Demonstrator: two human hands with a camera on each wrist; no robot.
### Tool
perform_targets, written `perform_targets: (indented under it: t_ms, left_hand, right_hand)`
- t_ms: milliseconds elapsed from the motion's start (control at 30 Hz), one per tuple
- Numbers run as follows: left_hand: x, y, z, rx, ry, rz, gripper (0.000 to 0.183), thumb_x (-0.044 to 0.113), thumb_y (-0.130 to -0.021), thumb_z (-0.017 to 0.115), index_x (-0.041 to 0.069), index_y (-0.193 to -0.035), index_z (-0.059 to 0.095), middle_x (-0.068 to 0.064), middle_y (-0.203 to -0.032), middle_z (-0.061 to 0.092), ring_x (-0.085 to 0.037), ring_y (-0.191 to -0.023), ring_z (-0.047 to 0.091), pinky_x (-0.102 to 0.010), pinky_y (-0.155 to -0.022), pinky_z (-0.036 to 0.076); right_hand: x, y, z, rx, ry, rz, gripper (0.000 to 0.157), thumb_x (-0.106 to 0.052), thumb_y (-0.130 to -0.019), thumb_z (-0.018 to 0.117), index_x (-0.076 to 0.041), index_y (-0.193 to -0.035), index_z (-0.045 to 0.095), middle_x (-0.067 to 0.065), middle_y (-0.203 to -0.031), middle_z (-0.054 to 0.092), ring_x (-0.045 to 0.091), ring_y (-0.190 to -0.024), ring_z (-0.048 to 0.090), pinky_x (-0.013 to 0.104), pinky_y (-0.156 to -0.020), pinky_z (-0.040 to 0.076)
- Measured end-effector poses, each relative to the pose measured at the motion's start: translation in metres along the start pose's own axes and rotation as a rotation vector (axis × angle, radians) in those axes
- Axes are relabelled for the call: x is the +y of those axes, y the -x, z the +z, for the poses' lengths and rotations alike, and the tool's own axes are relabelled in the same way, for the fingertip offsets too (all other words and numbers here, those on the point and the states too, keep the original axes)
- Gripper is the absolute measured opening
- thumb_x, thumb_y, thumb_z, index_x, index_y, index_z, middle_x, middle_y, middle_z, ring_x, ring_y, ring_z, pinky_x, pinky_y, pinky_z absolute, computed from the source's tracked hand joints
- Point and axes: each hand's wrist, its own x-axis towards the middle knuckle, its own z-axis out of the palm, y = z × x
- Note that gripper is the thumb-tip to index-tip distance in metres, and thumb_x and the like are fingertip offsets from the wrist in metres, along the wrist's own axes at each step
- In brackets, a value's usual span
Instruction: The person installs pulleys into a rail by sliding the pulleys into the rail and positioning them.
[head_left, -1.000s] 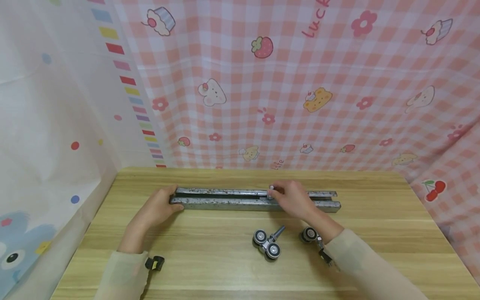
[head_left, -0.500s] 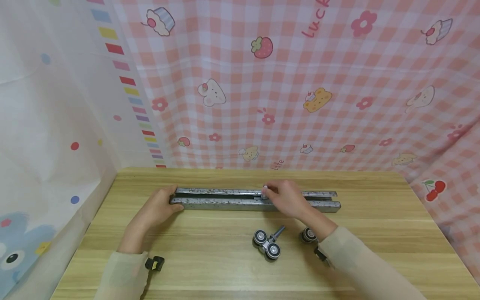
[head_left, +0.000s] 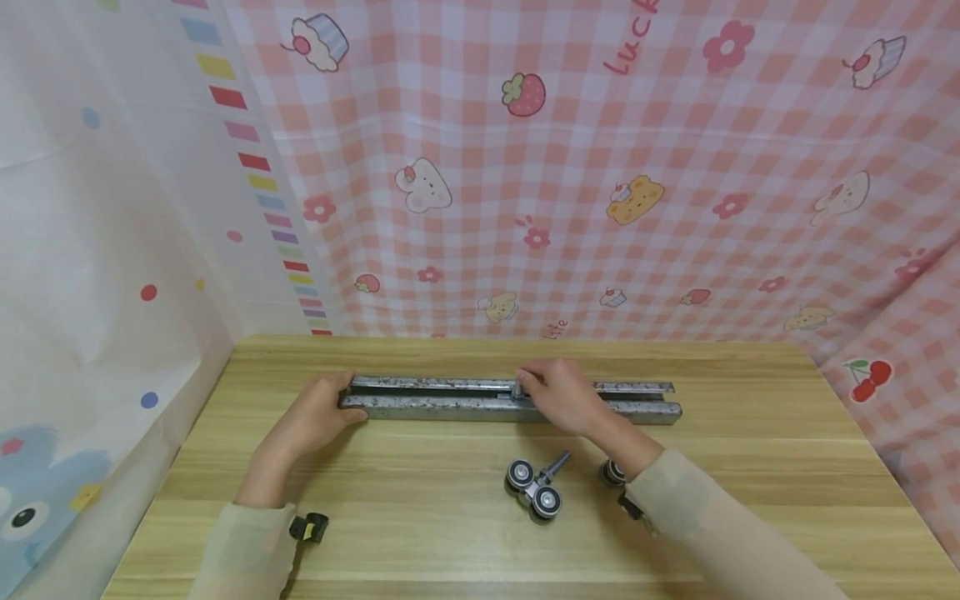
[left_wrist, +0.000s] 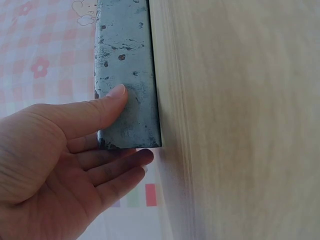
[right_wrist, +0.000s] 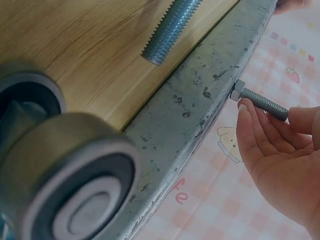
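Note:
A worn grey metal channel rail (head_left: 435, 408) lies across the table with its long slot upward. At its left end my left hand (head_left: 318, 410) grips it, the thumb along the side face in the left wrist view (left_wrist: 82, 117). Right of the rail's middle, my right hand (head_left: 570, 398) pinches an upright threaded bolt (right_wrist: 265, 104) with a hex nut at its base. The bolt stands out of the slot; whatever carries it is mostly hidden inside the rail. A roller trolley (head_left: 546, 502) with ball-bearing wheels and a threaded stem lies in front of the rail.
Another roller (head_left: 612, 472) lies partly hidden under the right forearm. A small black piece with yellow (head_left: 311, 527) is beside the left sleeve. Behind the wooden table (head_left: 420, 542) hangs a pink checked curtain (head_left: 480, 217).
My right hand has slid the bolt leftward along the rail's slot. The left hand and the rail have stayed put. The right sleeve now covers more of the right-hand roller.

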Motion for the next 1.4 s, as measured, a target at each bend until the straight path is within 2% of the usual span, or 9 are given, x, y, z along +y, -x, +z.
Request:
perform_targets:
  t_ms: [267,500,700,933,1167,1400]
  left_hand:
    - [0.0,0.0,0.0,0.001,0.008,-0.002,0.07,0.007,-0.097,0.074,-0.02,-0.15,0.037,-0.039,-0.152,0.042,-0.053,-0.143,0.04,-0.063,-0.117,0.037]
    - [0.0,0.001,0.0,0.002,0.005,-0.003,0.07,0.008,-0.098,0.074,-0.019,-0.151,0.038,-0.038,-0.152,0.043,-0.053,-0.143,0.041,-0.063,-0.117,0.037]
    - [0.002,0.001,0.0,0.001,0.006,-0.002,0.069,0.008,-0.098,0.074,-0.018,-0.152,0.038,-0.038,-0.152,0.044,-0.052,-0.142,0.042,-0.063,-0.116,0.039]
    - [0.002,0.002,-0.001,-0.001,0.01,-0.001,0.069,0.008,-0.098,0.073,-0.018,-0.152,0.038,-0.038,-0.152,0.044,-0.052,-0.142,0.043,-0.063,-0.115,0.04]
    - [0.001,0.002,0.0,0.001,0.01,0.0,0.069,0.007,-0.098,0.074,-0.018,-0.151,0.039,-0.038,-0.151,0.045,-0.052,-0.141,0.044,-0.063,-0.116,0.04]
    - [0.002,0.002,-0.001,0.004,0.004,0.005,0.069,0.007,-0.098,0.074,-0.018,-0.151,0.038,-0.038,-0.151,0.045,-0.052,-0.141,0.044,-0.063,-0.115,0.04]
  right_hand:
    - [-0.003,-0.004,0.005,-0.011,-0.025,-0.025,0.027,-0.011,-0.108,0.057,-0.004,-0.088,0.075,-0.004,-0.056,0.042,0.009,-0.048,0.035,0.024,-0.047,0.032]
    - [-0.009,-0.008,0.01,-0.028,-0.035,-0.016,0.03,-0.013,-0.109,0.057,-0.004,-0.085,0.072,-0.004,-0.057,0.042,0.009,-0.049,0.035,0.025,-0.048,0.033]
    - [-0.013,-0.011,0.014,-0.028,-0.053,0.004,0.025,-0.012,-0.108,0.059,-0.003,-0.094,0.077,-0.004,-0.057,0.044,0.009,-0.049,0.037,0.024,-0.047,0.034]
    - [-0.022,-0.016,0.023,-0.036,-0.065,-0.015,0.033,-0.015,-0.109,0.058,-0.002,-0.081,0.071,-0.004,-0.056,0.041,0.009,-0.049,0.035,0.023,-0.048,0.032]
    - [-0.028,-0.019,0.029,-0.043,-0.074,-0.013,0.024,-0.014,-0.108,0.06,-0.004,-0.099,0.079,-0.003,-0.057,0.045,0.009,-0.049,0.037,0.025,-0.05,0.036]
    - [-0.033,-0.023,0.032,-0.079,-0.065,-0.012,0.026,-0.017,-0.11,0.057,-0.004,-0.11,0.079,-0.003,-0.057,0.044,0.01,-0.049,0.036,0.027,-0.055,0.042]
